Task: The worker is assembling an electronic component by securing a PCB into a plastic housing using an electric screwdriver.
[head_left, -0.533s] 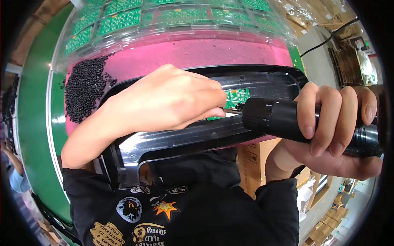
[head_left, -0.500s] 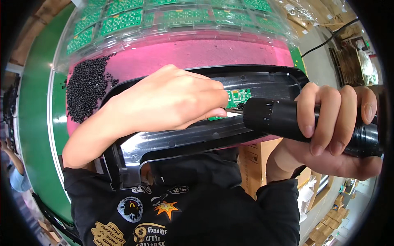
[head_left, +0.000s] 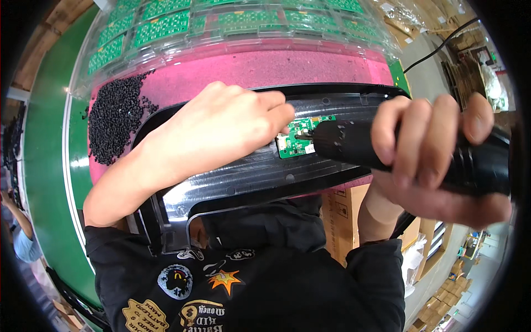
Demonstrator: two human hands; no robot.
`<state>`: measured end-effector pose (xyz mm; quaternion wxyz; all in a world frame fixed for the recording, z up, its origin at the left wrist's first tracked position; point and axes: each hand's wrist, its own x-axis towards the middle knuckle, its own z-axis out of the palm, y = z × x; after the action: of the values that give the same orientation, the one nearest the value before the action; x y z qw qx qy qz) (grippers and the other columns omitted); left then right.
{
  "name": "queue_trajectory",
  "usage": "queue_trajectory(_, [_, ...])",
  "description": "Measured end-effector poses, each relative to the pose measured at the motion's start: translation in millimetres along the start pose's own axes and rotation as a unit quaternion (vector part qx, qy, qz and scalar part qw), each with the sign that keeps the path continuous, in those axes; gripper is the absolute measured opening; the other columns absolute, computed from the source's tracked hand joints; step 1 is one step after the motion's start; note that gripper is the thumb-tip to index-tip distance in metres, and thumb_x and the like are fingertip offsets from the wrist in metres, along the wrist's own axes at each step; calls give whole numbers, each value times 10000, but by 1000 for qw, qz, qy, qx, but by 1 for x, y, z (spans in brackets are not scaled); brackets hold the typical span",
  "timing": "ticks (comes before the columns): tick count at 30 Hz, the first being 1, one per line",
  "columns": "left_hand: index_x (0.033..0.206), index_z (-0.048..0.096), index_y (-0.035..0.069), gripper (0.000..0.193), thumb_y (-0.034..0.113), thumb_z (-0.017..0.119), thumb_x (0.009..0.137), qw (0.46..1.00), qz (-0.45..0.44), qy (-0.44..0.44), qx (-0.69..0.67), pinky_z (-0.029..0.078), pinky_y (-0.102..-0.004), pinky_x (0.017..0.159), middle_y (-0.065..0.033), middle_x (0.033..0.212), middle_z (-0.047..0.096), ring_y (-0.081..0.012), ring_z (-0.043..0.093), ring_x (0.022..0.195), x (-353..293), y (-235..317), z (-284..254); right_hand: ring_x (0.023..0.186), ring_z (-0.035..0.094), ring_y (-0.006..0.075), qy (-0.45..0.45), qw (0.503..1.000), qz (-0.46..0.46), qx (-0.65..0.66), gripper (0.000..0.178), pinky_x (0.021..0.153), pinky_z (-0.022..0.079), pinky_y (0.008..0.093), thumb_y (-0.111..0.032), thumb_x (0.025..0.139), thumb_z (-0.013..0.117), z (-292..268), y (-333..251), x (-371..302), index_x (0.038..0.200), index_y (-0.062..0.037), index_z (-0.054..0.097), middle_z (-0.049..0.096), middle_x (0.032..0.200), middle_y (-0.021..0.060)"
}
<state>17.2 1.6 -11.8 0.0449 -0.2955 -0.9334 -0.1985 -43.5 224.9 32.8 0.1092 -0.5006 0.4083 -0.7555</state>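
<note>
My right hand is wrapped round a black electric screwdriver, held almost level. Its bit points left, over a small green circuit board in a black plastic housing; whether the tip touches the board is too blurred to tell. At the board's left edge, beside a white connector, is my left hand, fingers curled together and fingertips largely hidden. Anything it pinches does not show. The left forearm crosses over the housing's left part.
A heap of tiny black screws lies on the pink mat, left of the housing. Clear plastic trays of green boards stand at the back. Below the housing is a cardboard box. A black cable hangs at the right.
My left hand has drawn a little left, uncovering more of the circuit board. The screwdriver in my right hand has shifted left and slightly up, its bit now over the board's middle.
</note>
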Motion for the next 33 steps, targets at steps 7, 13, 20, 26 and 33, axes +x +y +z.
queue_trajectory(7, [855, 550, 29, 124, 98, 652, 864, 977, -29, 207, 33, 451, -420, 576, -113, 783, 550, -330, 575, 734, 6, 0, 1, 488, 477, 117, 61, 997, 6, 43, 776, 554, 443, 302, -784, 831, 493, 0, 48, 2, 1125, -66, 484, 503, 636, -3])
queue_trajectory(13, [857, 547, 14, 136, 108, 644, 874, 975, -42, 213, 44, 456, -435, 646, -131, 788, 548, -345, 557, 764, 4, -8, 2, 480, 462, 120, 128, 989, 70, -3, 760, 549, 439, 306, -784, 829, 495, 11, 47, 4, 1093, -71, 482, 490, 617, 0])
queue_trajectory(20, [907, 561, 4, 131, 111, 631, 879, 979, -47, 200, 20, 463, -450, 686, -150, 817, 561, -367, 569, 825, 2, -14, 6, 465, 435, 109, 88, 984, 129, -86, 746, 514, 403, 286, -784, 824, 506, 19, 46, 14, 1055, -76, 465, 482, 611, -3])
queue_trajectory(26, [927, 565, 6, 146, 104, 641, 851, 979, -52, 196, 6, 466, -449, 689, -153, 827, 565, -370, 569, 836, -2, -16, 5, 425, 405, 82, 47, 977, 147, -150, 769, 462, 363, 251, -782, 826, 509, 19, 57, 21, 1053, -48, 472, 461, 575, -16])
queue_trajectory(33, [922, 581, 13, 157, 114, 658, 830, 978, -18, 207, -17, 468, -443, 684, -139, 818, 568, -363, 567, 819, -1, -17, 6, 428, 416, 90, 70, 976, 129, -164, 774, 474, 375, 263, -778, 824, 516, 24, 58, 18, 1065, -42, 486, 470, 580, -17])
